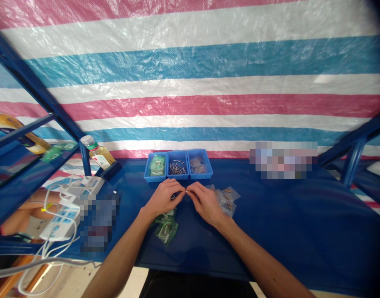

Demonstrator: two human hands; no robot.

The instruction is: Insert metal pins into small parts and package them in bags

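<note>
You can read no text here: the label on the bottle [100, 159] left of center and the slips in the packets [156, 164] in the left bin [149, 177] are too small and blurred.

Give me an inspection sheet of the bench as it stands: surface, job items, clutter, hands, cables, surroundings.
surface: flat blue bench top.
job's things: thin metal pin pinched between both hands; three blue plastic bins holding green packets, metal pins and clear bags; clear plastic bags of brass-coloured parts; green-printed plastic bags.
clutter: clear bottle of yellow liquid; two pixelated patches.
hands: bare left hand and bare right hand, fingertips meeting at the pin.
cables: white cables running from a white power strip.
surroundings: pink, white and blue striped plastic tarp; blue metal shelf frame.
</note>
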